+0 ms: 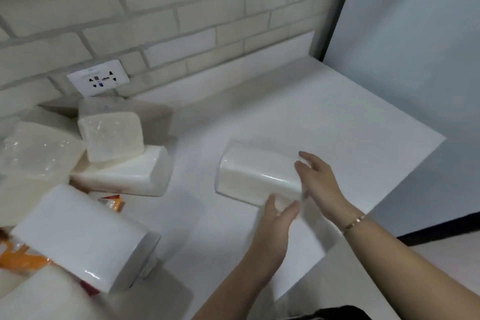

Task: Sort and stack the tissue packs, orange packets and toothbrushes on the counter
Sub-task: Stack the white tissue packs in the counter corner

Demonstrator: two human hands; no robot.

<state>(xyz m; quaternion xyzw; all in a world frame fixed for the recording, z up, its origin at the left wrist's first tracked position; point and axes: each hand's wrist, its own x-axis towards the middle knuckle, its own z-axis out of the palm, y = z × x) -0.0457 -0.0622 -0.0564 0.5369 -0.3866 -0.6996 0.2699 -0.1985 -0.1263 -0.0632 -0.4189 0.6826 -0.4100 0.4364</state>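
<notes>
White counter (324, 117) runs along a pale brick wall (181, 8), and a wall socket (98, 78) low in that wall serves as the marker. One tissue pack (254, 174) lies on its own, well to the right of the socket and nearer the person, resting on the bare top. Both hands are on its near end. The right hand (319, 184) is flat against the end face, fingers straight and spread. The left hand (275, 223) comes up from below with thumb raised and fingers fairly straight at the near corner; blur makes it hard to say, but neither hand seems to wrap the pack.

Just below the socket sits a loose heap of tissue packs (111, 138), with orange packets (115, 204) poking out from under its near side. No toothbrushes show.

This looks like the first pack being squared as the base of a stack. Next, a hand should reach toward the heap below the socket, lift a second pack and lay it flush on top.
</notes>
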